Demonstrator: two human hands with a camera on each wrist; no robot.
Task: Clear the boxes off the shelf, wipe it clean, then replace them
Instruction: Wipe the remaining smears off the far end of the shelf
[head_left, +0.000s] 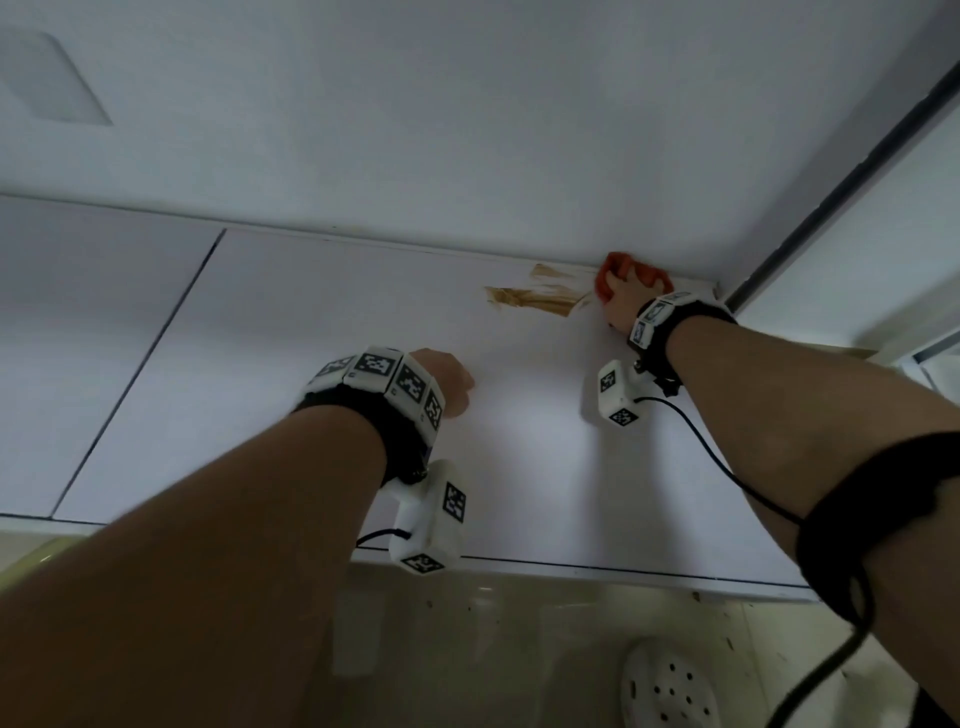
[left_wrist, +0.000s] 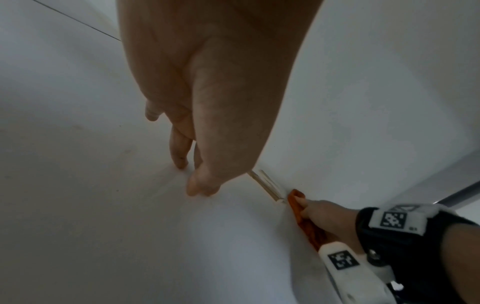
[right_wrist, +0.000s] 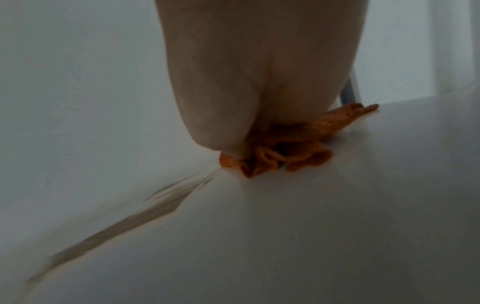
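The white shelf top (head_left: 322, 415) holds no boxes in these views. A brown smear (head_left: 540, 300) lies near its back right corner, also seen as a streak (right_wrist: 145, 209) in the right wrist view. My right hand (head_left: 621, 292) grips a crumpled orange cloth (head_left: 618, 264) and presses it on the shelf against the back wall, just right of the smear. The cloth (right_wrist: 285, 153) bunches under the palm. My left hand (head_left: 457, 384) rests mid-shelf, its straight fingertips (left_wrist: 182, 162) touching the surface, holding nothing.
A white wall (head_left: 467, 130) rises behind the shelf. A dark vertical frame (head_left: 831, 171) bounds the right corner. A seam (head_left: 135, 374) splits the shelf at the left. Below the front edge (head_left: 571, 567) is a tiled floor with a white perforated shoe (head_left: 670, 691).
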